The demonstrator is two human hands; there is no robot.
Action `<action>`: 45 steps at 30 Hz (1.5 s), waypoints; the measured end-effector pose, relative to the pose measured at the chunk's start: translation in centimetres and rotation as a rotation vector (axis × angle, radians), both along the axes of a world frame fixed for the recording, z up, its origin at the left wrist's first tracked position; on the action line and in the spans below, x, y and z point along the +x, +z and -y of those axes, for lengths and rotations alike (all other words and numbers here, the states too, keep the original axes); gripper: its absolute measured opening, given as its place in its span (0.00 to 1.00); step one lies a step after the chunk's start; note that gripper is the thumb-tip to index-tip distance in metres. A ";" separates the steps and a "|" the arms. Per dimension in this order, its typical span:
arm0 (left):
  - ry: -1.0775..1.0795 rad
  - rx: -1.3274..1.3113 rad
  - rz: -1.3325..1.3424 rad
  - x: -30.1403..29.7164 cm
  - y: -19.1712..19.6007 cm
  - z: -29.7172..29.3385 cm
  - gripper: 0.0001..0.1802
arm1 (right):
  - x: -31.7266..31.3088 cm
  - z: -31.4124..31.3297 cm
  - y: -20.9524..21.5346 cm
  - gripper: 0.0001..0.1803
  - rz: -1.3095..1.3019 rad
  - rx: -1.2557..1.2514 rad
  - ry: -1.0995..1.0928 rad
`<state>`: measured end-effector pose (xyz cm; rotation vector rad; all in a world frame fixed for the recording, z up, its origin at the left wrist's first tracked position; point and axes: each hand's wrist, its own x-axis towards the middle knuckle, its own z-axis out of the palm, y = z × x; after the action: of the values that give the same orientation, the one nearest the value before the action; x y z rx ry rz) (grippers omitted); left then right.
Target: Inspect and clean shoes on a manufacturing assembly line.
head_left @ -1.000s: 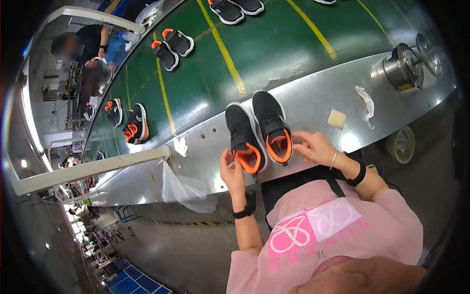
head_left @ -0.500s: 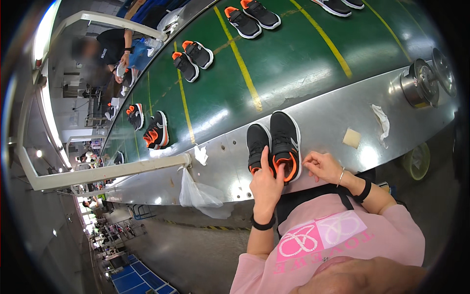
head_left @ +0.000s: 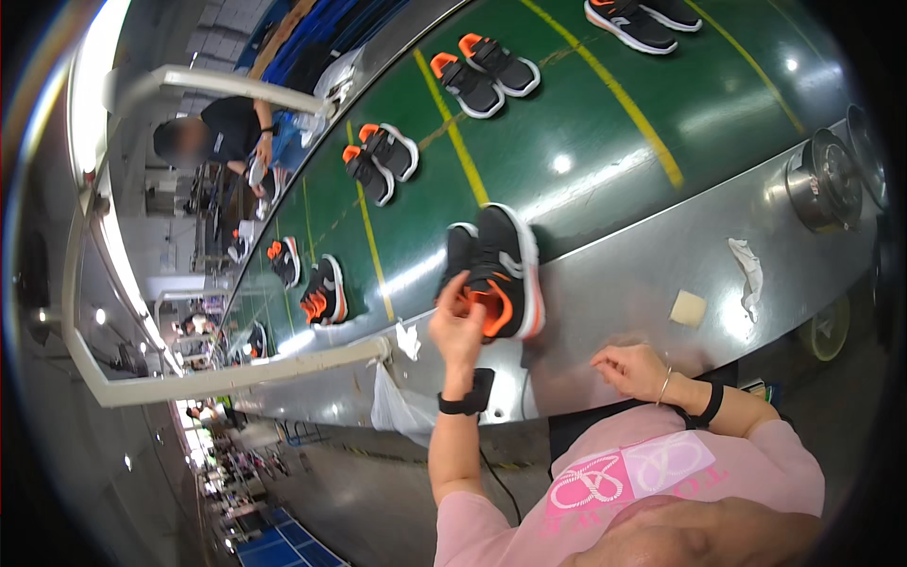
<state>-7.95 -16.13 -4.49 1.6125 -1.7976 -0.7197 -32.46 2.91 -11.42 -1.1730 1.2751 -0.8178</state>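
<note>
A pair of black sneakers with orange lining and pale soles hangs from my left hand (head_left: 457, 331), its fingers hooked into the heel openings. The right sneaker (head_left: 510, 248) hides much of the left sneaker (head_left: 460, 249). Their toes reach over the green conveyor belt (head_left: 567, 213), and the heels are above the metal ledge (head_left: 614, 274). My right hand (head_left: 633, 371) rests apart from the shoes near the ledge's front edge, fingers curled in, with nothing visible in it.
More sneaker pairs (head_left: 381, 163) stand along the belt between yellow lines. A beige square pad (head_left: 688, 307), a crumpled white cloth (head_left: 746, 274) and a metal pot (head_left: 824, 180) sit on the ledge. A white frame bar (head_left: 255, 370) crosses at left. A co-worker (head_left: 231, 132) handles shoes across the belt.
My left hand has lifted the sneakers off the ledge and carried them left and forward toward the belt. My right hand has drawn back from them. Pairs on the belt appear shifted with the view.
</note>
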 end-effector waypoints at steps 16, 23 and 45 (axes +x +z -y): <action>-0.111 -0.244 0.690 -8.5 3.3 26.5 0.28 | -0.4 -0.2 -2.3 0.11 -0.078 -0.142 0.067; -0.065 -0.378 0.668 -21.1 -3.8 35.7 0.49 | -0.4 -0.2 -2.2 0.13 -0.058 -0.117 0.073; -0.152 -0.280 0.594 -24.8 -1.5 30.1 0.41 | 11.9 -30.1 -19.3 0.14 0.163 -0.145 -0.190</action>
<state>-32.72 -46.27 -6.03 1.6091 -2.3304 -0.0241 -20.51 33.03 -30.68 -1.0847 1.2206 -1.1386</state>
